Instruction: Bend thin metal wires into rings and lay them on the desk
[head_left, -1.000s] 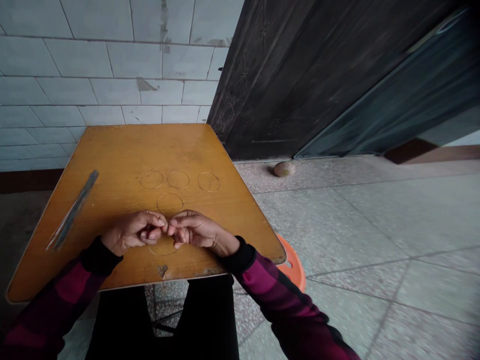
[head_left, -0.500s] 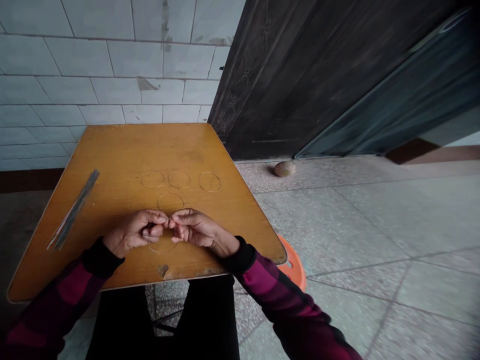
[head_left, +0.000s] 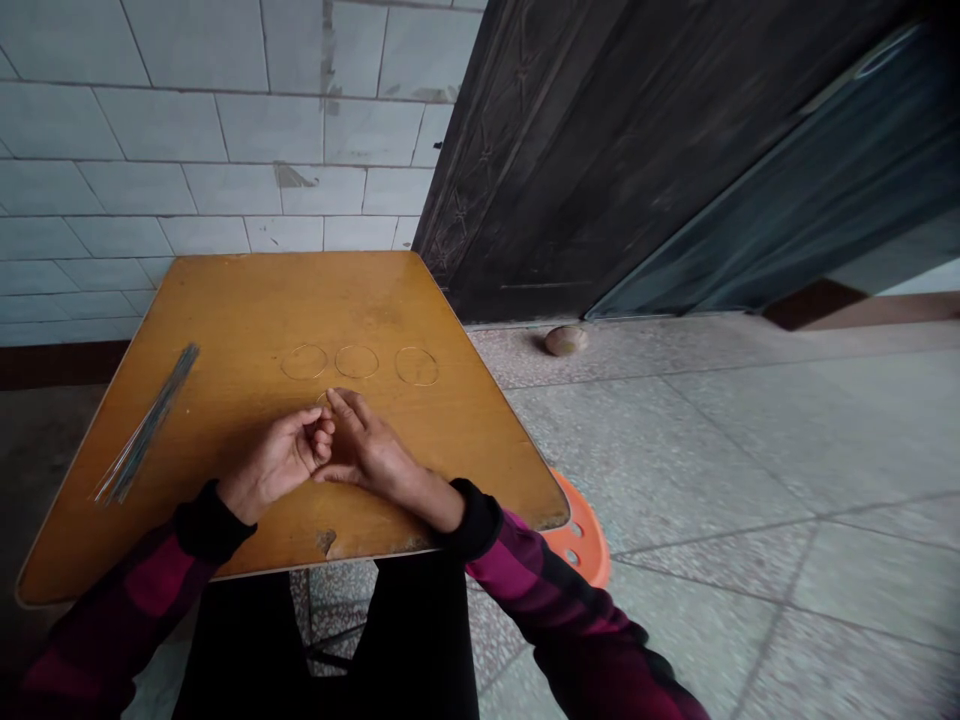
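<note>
thin wire rings [head_left: 357, 346] are being left in a row of three across the middle of the tabletop [head_left: 450, 445], and a fourth ring [head_left: 324, 397] is being partly covered by fingertips. the left hand [head_left: 274, 465] is being held curled, the right hand [head_left: 371, 450] loosely opened; no pinch can be told. straight, glinting wires [head_left: 146, 425] are being left bundled near the left edge.

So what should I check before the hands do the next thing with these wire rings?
1. Three wire rings lying apart in a row on the wooden table: ok.
2. Wire bundle on the table's left side, away from the hands: ok.
3. Fourth ring by the right hand's fingertips, mostly hidden: cannot tell if they touch it.
4. Left hand, fingers curled: cannot tell if it holds any wire.
</note>
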